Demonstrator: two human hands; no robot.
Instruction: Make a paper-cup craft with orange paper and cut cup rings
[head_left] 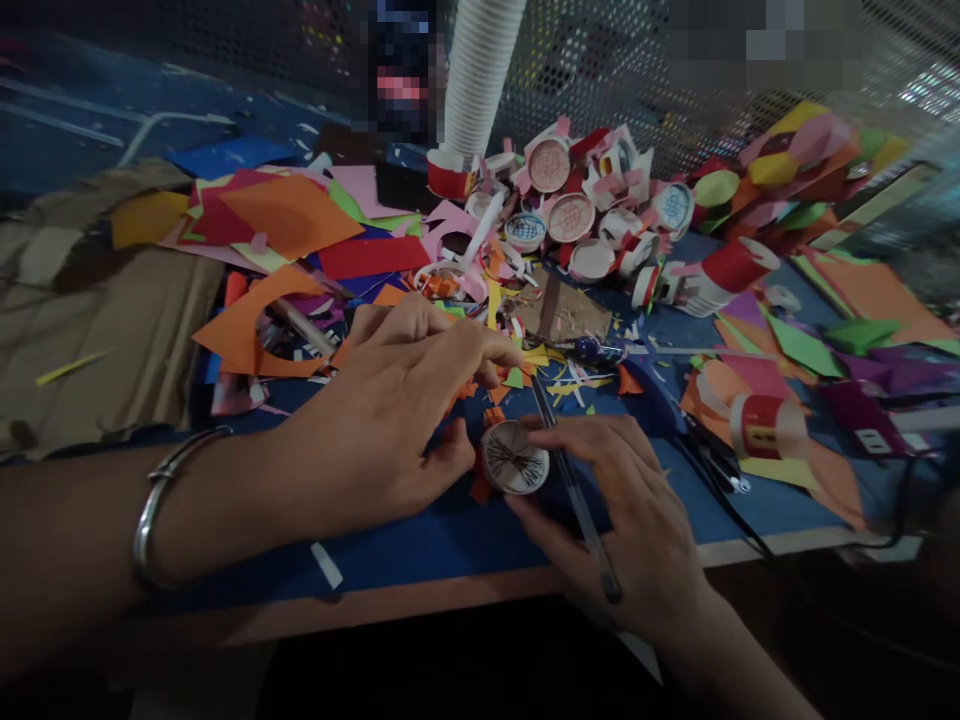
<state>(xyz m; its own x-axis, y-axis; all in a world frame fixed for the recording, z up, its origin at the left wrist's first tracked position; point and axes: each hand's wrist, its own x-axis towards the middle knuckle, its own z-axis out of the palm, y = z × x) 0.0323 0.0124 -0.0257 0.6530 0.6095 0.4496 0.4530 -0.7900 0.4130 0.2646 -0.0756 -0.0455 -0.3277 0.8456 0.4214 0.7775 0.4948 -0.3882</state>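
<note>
A small paper cup (515,457) stands base up near the table's front edge, its round white bottom marked with dark radiating lines. My right hand (611,500) holds a pen (574,490) slantwise across its fingers. The index finger and thumb of that hand also rest at the cup's right side. To the left, my left hand (420,400) reaches over paper scraps, its thumb apart from the bent index finger and close to the cup. Nothing shows in its grasp, and its other fingertips are hidden. A metal bangle (154,510) circles the left wrist.
Many paper cups (570,215) with drawn bases are piled at the back, beside a tall cup stack (484,75). Coloured paper (292,215) and cardboard (97,330) lie at left. Dark-handled scissors (667,400) lie at right, near more coloured paper (877,295). Cut scraps (574,375) litter the blue tabletop (405,555).
</note>
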